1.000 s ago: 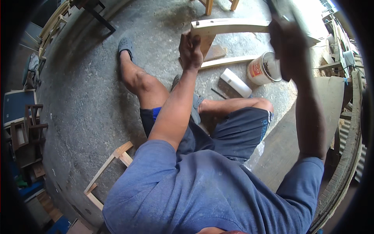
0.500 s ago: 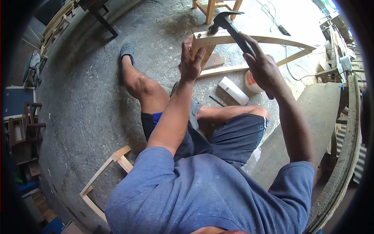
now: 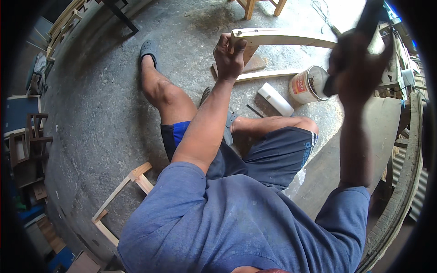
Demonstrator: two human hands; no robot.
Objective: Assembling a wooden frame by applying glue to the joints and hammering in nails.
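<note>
Sitter: blue T-shirt (image 3: pixel 241 218), dark shorts, seated low, legs spread toward 11 and 2 o'clock.
Left hand: at 12 o'clock (image 3: pixel 230 61), clamped on the frame's end corner, thumb on the near face.
Right hand: at 2 o'clock (image 3: pixel 359 77), wrapped round the handle of a hammer (image 3: pixel 369 22), blurred; well apart from the left hand; hammer head not clear enough to tell.
Curved wooden frame: at 1 o'clock (image 3: pixel 291 37), pale bare timber, raised in front of the sitter; two dark spots on the upper edge, nails or holes, cannot tell which; far tip hidden behind the right hand.
Handling, judged: stiff, fairly light for its length, dry and not slippery; the corner joint is likeliest to shift or split if jarred.
Best hold: the thick end corner, fingers clear of the upper edge.
Change from half a second ago: hammer head then at the upper edge near the left hand, now lifted off toward 2 o'clock; left hand keeps the same corner; more of the bucket shows.
Bottle: white plastic (image 3: pixel 276 99), lying at 2 o'clock.
Bucket: white, red-labelled (image 3: pixel 302 86), just beyond the bottle, small dark pieces inside.
Stool: wooden legs (image 3: pixel 249 8), far at 12 o'clock.
</note>
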